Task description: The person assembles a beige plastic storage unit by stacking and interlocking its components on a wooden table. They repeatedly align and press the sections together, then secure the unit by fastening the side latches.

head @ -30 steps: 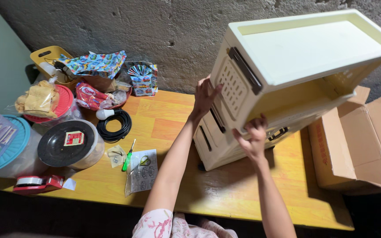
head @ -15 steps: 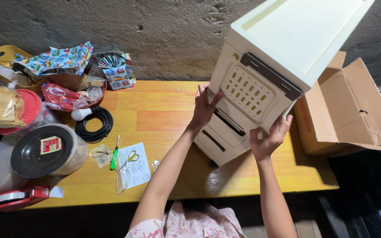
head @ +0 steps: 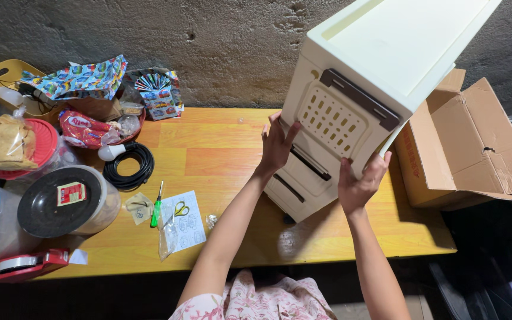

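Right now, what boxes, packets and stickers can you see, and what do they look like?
Cardboard box: brown, open flaps, right of the cream drawer cabinet.
Snack packet: red, crinkly, near the wall on the left.
Label: small red and cream square on the black lid.
Instruction sheet: white, bagged, at the table's front edge.

Home storeroom; rough wall [head: 208, 35]; cluttered table [head: 220, 148]

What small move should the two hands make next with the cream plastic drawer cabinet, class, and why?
Probably lower it flat: the drawer cabinet tilts on its bottom edge on the wooden table, with the left hand and right hand bracing its front and the cardboard box close behind.
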